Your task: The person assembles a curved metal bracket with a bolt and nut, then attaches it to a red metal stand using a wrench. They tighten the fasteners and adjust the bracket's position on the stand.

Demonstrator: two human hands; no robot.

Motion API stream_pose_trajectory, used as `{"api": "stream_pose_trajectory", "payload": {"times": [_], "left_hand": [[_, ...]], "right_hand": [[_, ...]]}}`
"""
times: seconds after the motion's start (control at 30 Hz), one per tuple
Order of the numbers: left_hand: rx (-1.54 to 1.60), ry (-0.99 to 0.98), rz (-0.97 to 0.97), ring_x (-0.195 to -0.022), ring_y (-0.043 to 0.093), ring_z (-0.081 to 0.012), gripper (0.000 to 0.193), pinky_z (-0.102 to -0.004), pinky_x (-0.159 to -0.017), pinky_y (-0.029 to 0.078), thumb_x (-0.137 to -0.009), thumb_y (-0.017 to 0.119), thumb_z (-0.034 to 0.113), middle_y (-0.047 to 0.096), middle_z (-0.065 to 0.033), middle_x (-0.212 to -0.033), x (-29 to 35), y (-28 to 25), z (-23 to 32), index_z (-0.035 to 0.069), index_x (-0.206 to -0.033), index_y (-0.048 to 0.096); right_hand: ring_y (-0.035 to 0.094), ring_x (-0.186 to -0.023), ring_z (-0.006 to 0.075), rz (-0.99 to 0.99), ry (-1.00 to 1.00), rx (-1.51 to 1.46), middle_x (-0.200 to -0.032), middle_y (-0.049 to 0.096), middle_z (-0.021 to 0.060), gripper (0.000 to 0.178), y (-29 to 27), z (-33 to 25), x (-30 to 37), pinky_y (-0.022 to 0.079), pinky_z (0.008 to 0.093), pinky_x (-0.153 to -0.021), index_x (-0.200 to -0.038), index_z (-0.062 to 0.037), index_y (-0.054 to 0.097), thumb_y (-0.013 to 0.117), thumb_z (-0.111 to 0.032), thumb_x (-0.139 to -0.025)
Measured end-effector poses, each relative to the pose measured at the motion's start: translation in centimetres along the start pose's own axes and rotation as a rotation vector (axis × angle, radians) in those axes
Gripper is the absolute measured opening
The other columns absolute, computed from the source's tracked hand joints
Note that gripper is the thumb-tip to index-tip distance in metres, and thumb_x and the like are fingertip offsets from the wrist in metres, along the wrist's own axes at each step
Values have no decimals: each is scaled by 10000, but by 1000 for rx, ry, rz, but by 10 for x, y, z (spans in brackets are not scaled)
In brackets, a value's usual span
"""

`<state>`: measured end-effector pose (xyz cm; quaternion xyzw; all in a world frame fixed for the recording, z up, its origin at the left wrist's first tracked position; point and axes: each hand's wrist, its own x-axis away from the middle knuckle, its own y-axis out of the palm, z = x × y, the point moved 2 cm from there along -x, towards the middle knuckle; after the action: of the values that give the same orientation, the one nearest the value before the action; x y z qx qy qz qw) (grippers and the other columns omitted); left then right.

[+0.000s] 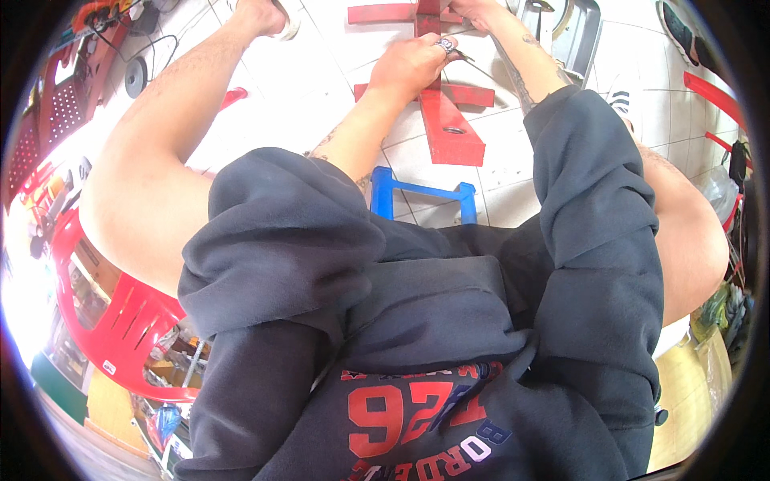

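My left hand (413, 66) lies across a red metal frame (451, 132), its fingers curled closed and a ring on one finger. A thin dark piece (465, 56) juts out beside these fingers, too small to name. The frame has a long beam with two crossbars and an oval hole near its close end. Farther up the beam, my right hand (479, 14) is at the top edge of the picture. Its fingers are mostly cut off, so what it touches is hidden.
A blue stool (382, 192) stands between my legs. Right of the frame is a grey metal tray (579, 36). A red plastic chair (120, 337) is at the left, below a red perforated panel (64, 116). A shoe (678, 32) shows at the upper right on the tiled floor.
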<state>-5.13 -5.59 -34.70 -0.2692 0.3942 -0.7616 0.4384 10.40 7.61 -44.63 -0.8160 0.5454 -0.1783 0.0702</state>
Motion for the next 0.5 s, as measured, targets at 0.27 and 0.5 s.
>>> {"api": "stream_pose_trajectory", "payload": {"times": [0.27,0.5], "left_hand": [[-73,46,0,-860,688,-331,255,-449,-751,563,-972,627,318,685,-99,-972,-3,9,2,110,-1109,681],[-62,69,-80,-886,694,-314,129,-438,-740,578,-896,616,160,662,-75,-986,8,5,-16,127,-989,699]], "right_hand": [[621,-608,152,169,-633,279,-778,692,74,156,5,4,-12,498,335,-527,-909,-86,701,734,-186,-793],[620,-687,195,-31,-129,14,-813,644,33,194,-3,-23,-7,512,381,-572,-966,-65,666,709,-127,-787]]}}
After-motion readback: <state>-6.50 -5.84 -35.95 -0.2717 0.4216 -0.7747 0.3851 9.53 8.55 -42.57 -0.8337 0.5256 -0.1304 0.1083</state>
